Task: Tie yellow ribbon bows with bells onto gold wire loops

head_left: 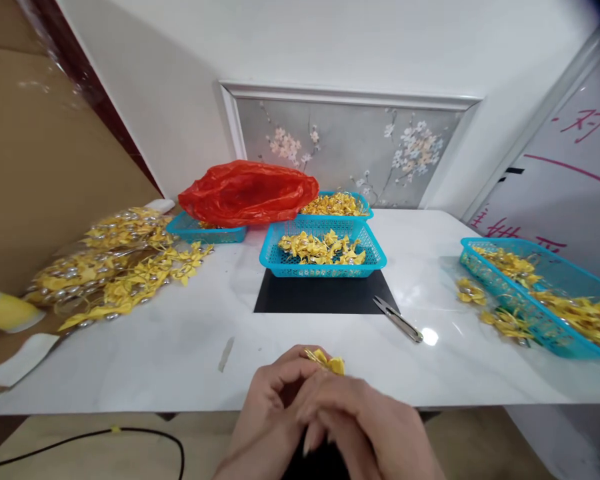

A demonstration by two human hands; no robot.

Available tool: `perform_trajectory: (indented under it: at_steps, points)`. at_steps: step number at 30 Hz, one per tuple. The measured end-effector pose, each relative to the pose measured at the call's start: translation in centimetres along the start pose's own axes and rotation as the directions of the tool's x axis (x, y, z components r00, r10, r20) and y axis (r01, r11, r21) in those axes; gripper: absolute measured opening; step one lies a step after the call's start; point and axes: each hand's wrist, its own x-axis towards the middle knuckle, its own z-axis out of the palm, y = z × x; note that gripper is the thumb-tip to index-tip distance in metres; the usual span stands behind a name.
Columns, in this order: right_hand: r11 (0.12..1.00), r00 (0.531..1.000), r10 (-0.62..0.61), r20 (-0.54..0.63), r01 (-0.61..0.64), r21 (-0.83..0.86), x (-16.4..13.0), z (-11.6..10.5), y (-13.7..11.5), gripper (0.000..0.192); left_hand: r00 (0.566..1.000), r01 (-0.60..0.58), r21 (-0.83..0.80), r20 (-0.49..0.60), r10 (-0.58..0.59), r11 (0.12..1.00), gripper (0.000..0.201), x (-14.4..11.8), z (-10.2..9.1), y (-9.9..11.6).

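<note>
My left hand (pixel 275 400) and my right hand (pixel 363 417) meet at the front edge of the white table (pixel 180 360). Both are closed, fingers bent around a small yellow fabric flower (pixel 333 363) with a thin gold-coloured loop; its lower part is hidden by my fingers. Ahead of them lies a black mat (pixel 300 295), a blue basket (pixel 325 270) of similar yellow flowers standing at its back edge. Metal thread snips (pixel 399 320) rest to the right, partly on the mat.
Yellow flower strands with silvery beads (pixel 130 283) are heaped at the left beside cardboard. A red plastic bag (pixel 250 193) covers part of a blue basket (pixel 205 233). Another blue basket (pixel 545 307) of flowers stands at the right, with loose flowers (pixel 507 323) beside it.
</note>
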Motion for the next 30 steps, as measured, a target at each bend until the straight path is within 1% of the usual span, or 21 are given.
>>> perform_trajectory:
  at_steps: [3, 5, 7, 10, 14, 16, 20, 22, 25, 28, 30]
  points:
    - [0.990, 1.000, 0.008, -0.025, -0.005, 0.143, 1.3, -1.1, 0.4, 0.026, 0.999, -0.043, 0.071, -0.003, 0.043, 0.997, 0.026, -0.5, 0.1, 0.4]
    - [0.991, 0.998, -0.004, -0.067, 0.013, 0.133, 1.7, -1.4, 0.6, 0.026, 0.999, -0.048, 0.059, -0.006, 0.049, 0.997, 0.028, -0.8, 0.2, 0.7]
    - [0.998, 0.995, -0.025, -0.096, 0.030, 0.059, 1.6, -1.3, 0.7, 0.024, 0.999, -0.043, 0.010, -0.003, 0.043, 0.999, 0.029, -0.9, 0.3, 0.8]
    - [0.992, 0.993, -0.066, -0.097, 0.055, -0.117, 1.3, -1.2, 0.8, 0.023, 0.999, -0.036, -0.022, -0.022, 0.035, 0.999, 0.026, -1.1, 0.3, 0.6]
    - [0.928, 0.981, -0.171, -0.092, 0.128, -0.351, 1.2, -1.3, 1.1, 0.030, 0.998, -0.056, 0.009, -0.039, 0.056, 0.998, 0.021, -1.3, 0.0, -0.2]
    - [0.890, 0.976, -0.209, -0.066, 0.162, -0.426, 1.3, -1.5, 1.1, 0.031, 0.996, -0.071, 0.042, -0.043, 0.072, 0.997, 0.021, -1.4, -0.1, -0.4]
    - [0.828, 0.974, -0.225, 0.007, 0.195, -0.526, 1.4, -1.8, 1.1, 0.029, 0.993, -0.095, 0.112, -0.055, 0.101, 0.989, 0.020, -1.3, 0.0, -0.7]
    - [0.821, 0.974, -0.223, 0.038, 0.209, -0.531, 1.4, -1.9, 1.0, 0.029, 0.994, -0.095, 0.115, -0.051, 0.101, 0.989, 0.019, -1.3, -0.1, -0.9]
    - [0.840, 0.978, -0.199, 0.063, 0.203, -0.504, 1.3, -1.9, 1.0, 0.031, 0.994, -0.077, 0.084, -0.073, 0.083, 0.993, 0.019, -1.2, -0.2, -1.4]
    - [0.876, 0.983, -0.170, 0.062, 0.180, -0.447, 1.3, -1.7, 1.1, 0.029, 0.995, -0.069, 0.095, -0.069, 0.075, 0.993, 0.018, -1.0, -0.2, -1.9]
    - [0.891, 0.985, -0.164, 0.048, 0.169, -0.421, 1.3, -1.4, 1.2, 0.024, 0.995, -0.075, 0.130, -0.052, 0.082, 0.989, 0.017, -0.9, -0.2, -2.0]
